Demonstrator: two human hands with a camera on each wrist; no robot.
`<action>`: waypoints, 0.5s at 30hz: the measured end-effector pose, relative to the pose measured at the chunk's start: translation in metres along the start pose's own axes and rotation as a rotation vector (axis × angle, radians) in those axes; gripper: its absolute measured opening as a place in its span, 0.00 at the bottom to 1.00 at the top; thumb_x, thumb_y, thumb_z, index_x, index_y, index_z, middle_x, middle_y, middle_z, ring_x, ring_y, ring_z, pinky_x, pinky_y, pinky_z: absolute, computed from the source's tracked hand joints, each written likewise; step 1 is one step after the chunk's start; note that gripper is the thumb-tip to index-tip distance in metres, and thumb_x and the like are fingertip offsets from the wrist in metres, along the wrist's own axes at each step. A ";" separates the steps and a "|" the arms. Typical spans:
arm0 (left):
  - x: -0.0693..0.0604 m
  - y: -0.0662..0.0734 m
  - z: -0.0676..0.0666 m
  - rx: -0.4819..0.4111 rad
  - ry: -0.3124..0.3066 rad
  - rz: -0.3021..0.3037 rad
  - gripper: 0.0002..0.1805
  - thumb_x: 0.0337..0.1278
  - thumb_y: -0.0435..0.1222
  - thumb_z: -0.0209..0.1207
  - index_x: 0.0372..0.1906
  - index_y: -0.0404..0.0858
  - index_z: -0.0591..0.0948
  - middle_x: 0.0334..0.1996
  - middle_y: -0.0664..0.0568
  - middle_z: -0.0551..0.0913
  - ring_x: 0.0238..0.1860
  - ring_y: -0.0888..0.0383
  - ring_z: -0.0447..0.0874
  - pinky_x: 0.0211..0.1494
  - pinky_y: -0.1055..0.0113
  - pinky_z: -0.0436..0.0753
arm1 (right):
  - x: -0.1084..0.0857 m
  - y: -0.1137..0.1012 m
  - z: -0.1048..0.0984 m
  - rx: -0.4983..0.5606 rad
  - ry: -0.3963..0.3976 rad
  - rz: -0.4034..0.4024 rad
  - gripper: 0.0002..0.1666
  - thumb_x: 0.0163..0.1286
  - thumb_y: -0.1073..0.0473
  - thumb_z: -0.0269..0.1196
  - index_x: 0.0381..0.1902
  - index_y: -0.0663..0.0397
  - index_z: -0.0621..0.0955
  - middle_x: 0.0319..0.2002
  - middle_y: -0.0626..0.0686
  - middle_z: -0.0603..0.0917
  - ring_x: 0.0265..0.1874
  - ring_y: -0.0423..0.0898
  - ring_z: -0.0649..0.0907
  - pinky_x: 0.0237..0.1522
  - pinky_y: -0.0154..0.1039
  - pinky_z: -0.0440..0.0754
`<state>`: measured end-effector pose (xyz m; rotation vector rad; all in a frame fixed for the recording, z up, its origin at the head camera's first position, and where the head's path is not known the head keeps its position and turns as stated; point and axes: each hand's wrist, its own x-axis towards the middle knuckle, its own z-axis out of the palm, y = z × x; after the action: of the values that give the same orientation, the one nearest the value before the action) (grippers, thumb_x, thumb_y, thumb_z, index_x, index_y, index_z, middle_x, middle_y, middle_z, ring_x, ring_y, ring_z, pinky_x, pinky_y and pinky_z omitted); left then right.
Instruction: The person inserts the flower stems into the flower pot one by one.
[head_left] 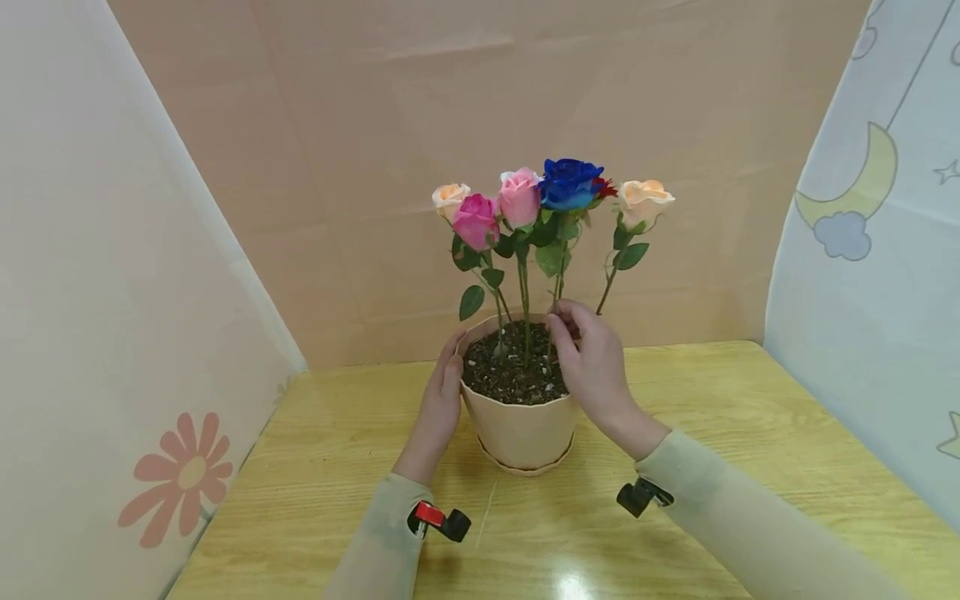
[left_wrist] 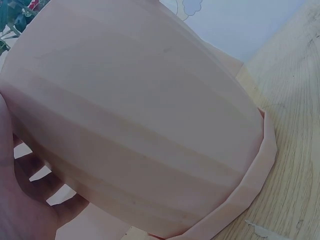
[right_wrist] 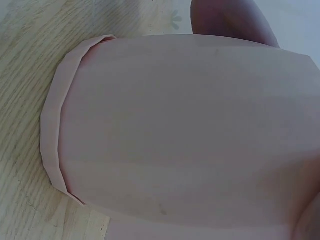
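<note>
A peach-coloured flower pot (head_left: 517, 433), filled with dark soil (head_left: 513, 379), stands on its saucer (head_left: 525, 472). My left hand (head_left: 438, 396) holds the pot's left side near the rim; the left wrist view shows its fingers (left_wrist: 37, 175) spread around the wall. At the right rim, my right hand (head_left: 596, 358) pinches a stem that appears to belong to the blue rose (head_left: 570, 184). A magenta rose (head_left: 476, 222), a light pink rose (head_left: 520, 197) and a peach rose (head_left: 450, 200) rise at the left and middle. Another peach rose (head_left: 645, 204) leans right, its stem base hidden behind my right hand.
The pot stands toward the back of a wooden table (head_left: 322, 475). Behind is a peach backdrop (head_left: 360, 167); printed white panels flank it, one with a flower (head_left: 191, 473), one with a moon (head_left: 862, 183). A partly hidden red bloom (head_left: 606, 187) sits behind the blue rose.
</note>
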<state>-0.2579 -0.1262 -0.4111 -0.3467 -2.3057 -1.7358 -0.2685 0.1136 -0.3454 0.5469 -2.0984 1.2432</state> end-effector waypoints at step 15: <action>-0.001 0.002 -0.001 -0.010 -0.009 0.001 0.30 0.95 0.52 0.35 0.90 0.55 0.59 0.89 0.48 0.56 0.87 0.39 0.54 0.84 0.33 0.58 | -0.009 0.000 -0.002 0.025 -0.037 0.051 0.08 0.88 0.59 0.61 0.50 0.55 0.86 0.36 0.58 0.87 0.29 0.46 0.81 0.31 0.39 0.77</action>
<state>-0.2560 -0.1266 -0.4094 -0.3580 -2.3034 -1.7492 -0.2615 0.1160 -0.3505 0.5346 -2.1426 1.2992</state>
